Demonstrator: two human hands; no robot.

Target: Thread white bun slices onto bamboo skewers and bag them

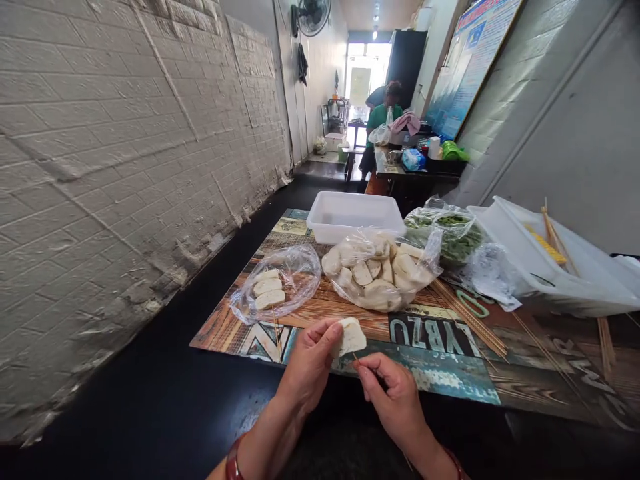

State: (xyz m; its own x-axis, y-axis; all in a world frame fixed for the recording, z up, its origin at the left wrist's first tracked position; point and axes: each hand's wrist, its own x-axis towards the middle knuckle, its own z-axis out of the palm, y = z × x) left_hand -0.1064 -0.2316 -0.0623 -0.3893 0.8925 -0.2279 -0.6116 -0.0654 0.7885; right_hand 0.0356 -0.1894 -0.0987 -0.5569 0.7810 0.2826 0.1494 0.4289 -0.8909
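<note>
My left hand (315, 357) pinches a white bun slice (353, 335) between thumb and fingers, above the table's near edge. Just to the right, my right hand (389, 383) is closed on a thin wooden skewer (355, 357). Its tip meets the slice's lower edge; how deep it sits I cannot tell. Beyond the hands lies a clear plastic bag (380, 297) full of similar slices. On the left, several skewered bun slices (269, 291) rest on another clear bag (303, 283), their stick pointing toward me.
A white plastic tub (355, 233) stands behind the filled bag. To the right are a bag of green leaves (455, 240), green-handled scissors (474, 303), loose skewers (473, 320) and a white bin (590, 280). A person in green (383, 120) is at a farther table.
</note>
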